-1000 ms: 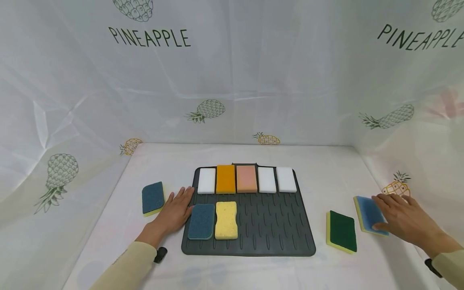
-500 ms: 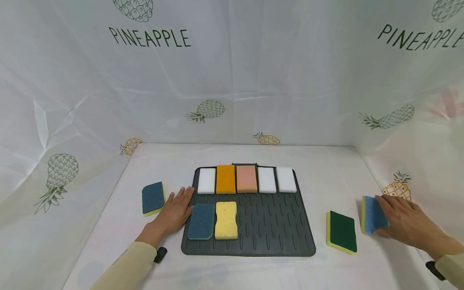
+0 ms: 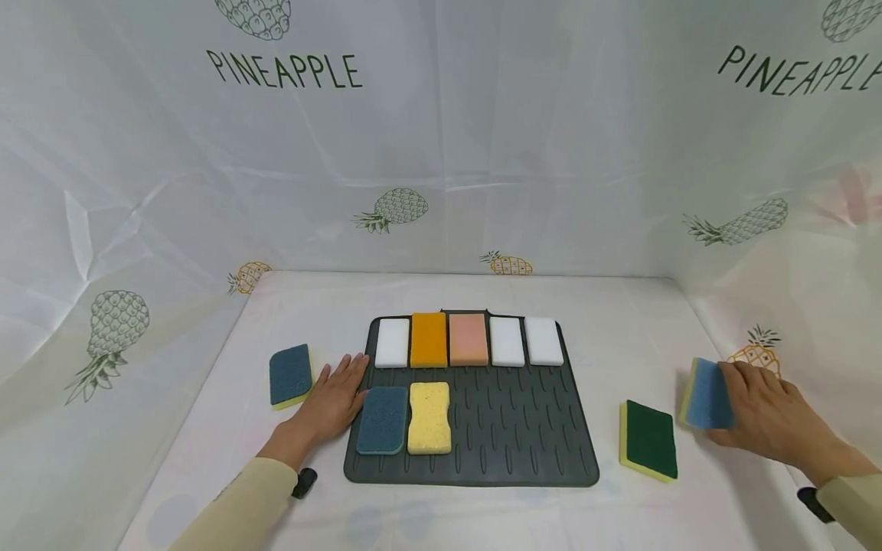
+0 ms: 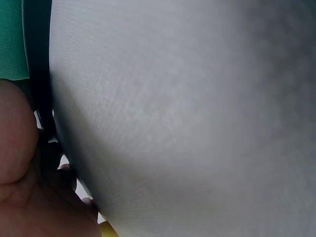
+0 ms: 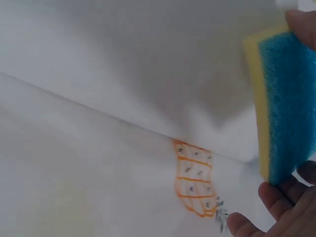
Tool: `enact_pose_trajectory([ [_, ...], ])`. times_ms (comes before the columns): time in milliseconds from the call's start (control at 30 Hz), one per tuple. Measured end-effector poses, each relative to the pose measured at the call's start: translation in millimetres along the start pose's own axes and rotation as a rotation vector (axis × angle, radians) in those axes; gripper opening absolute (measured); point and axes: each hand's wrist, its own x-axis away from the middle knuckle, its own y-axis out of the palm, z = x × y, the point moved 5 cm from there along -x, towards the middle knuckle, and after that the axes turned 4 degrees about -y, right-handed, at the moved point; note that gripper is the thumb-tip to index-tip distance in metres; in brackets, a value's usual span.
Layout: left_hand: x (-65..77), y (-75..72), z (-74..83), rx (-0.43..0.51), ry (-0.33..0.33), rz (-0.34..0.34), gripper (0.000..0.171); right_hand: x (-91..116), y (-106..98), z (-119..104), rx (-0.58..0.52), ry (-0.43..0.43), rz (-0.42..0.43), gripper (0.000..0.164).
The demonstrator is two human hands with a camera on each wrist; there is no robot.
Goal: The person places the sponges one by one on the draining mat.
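My right hand (image 3: 772,413) grips a blue-and-yellow scrub sponge (image 3: 710,394) between thumb and fingers, at the right of the table. In the right wrist view the sponge (image 5: 289,103) is tilted, its blue scouring side towards the camera, with a shadow on the white cloth behind it. My left hand (image 3: 324,409) lies flat with straight fingers, its fingertips at the left edge of the dark grey mat (image 3: 524,428). Close by its thumb, a dark blue scrub sponge (image 3: 383,421) lies on the mat, next to a yellow sponge (image 3: 429,418) with curved-in sides.
Along the mat's back edge stand white sponges (image 3: 393,343), an orange sponge (image 3: 429,340) and a pink sponge (image 3: 468,340). A green scrub sponge (image 3: 649,441) lies right of the mat, another dark blue sponge (image 3: 291,375) left of it. Pineapple-print sheeting (image 3: 551,138) walls the table.
The right hand has gripped the blue-and-yellow sponge and raised it from lying flat to a tilt. The left hand and the other sponges have stayed in place.
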Motion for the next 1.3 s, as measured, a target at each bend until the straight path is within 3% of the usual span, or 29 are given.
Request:
enact_pose_trajectory([
  [233,-0.3,-2.7,1.0,0.006,-0.007,-0.006,0.066,-39.4,-19.8,-22.6,-0.048,-0.038,0.092,0.123],
  [633,-1.8,-1.0,-0.5,-0.009,-0.002,-0.007,0.066,-109.1,-31.1,-108.1,-0.056,-0.184,0.199,0.115],
  [900,-3.5,3.6,-2.1,-0.004,-0.005,-0.012,0.067,-137.9,-34.5,-166.9,-0.108,-0.219,0.165,0.116],
  [1133,-2.1,2.6,-1.2,-0.002,-0.002,-0.004,0.066,-149.5,-39.2,-218.5,-0.124,-0.297,0.159,0.117],
  [1300,-1.2,1.5,-0.5,-0.008,0.002,0.003,0.066,-153.7,-37.1,-249.2,-0.144,-0.334,0.084,0.117],
])
